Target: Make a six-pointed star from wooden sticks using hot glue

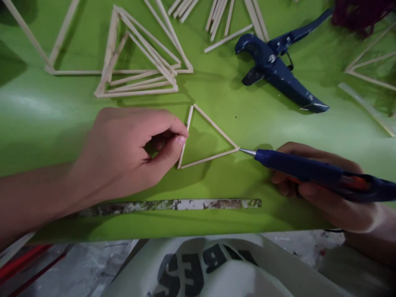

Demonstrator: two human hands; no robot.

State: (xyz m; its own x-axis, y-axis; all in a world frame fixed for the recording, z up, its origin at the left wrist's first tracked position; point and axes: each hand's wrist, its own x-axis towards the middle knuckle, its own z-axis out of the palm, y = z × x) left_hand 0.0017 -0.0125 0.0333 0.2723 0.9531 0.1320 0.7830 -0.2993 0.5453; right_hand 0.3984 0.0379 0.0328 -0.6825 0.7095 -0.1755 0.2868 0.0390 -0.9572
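Note:
A small triangle of thin wooden sticks (pixel 215 126) lies on the green table in front of me. My left hand (pixel 136 144) pinches its left stick (pixel 189 117) between thumb and forefinger. My right hand (pixel 328 198) is wrapped round a dark blue glue gun (pixel 297 167), partly hiding its trigger side. The gun's metal nozzle points left and meets the triangle's right corner, where two sticks come together. The triangle's other two corners are at the upper left and lower left, near my left fingertips.
Several larger stick triangles (pixel 136 94) lie beyond my left hand. Loose sticks (pixel 219 18) are at the back. A dark blue cutter (pixel 281 74), a clear glue stick (pixel 368 109) and dark red yarn (pixel 361 14) are to the right. A paint-stained strip (pixel 192 204) lies near the front edge.

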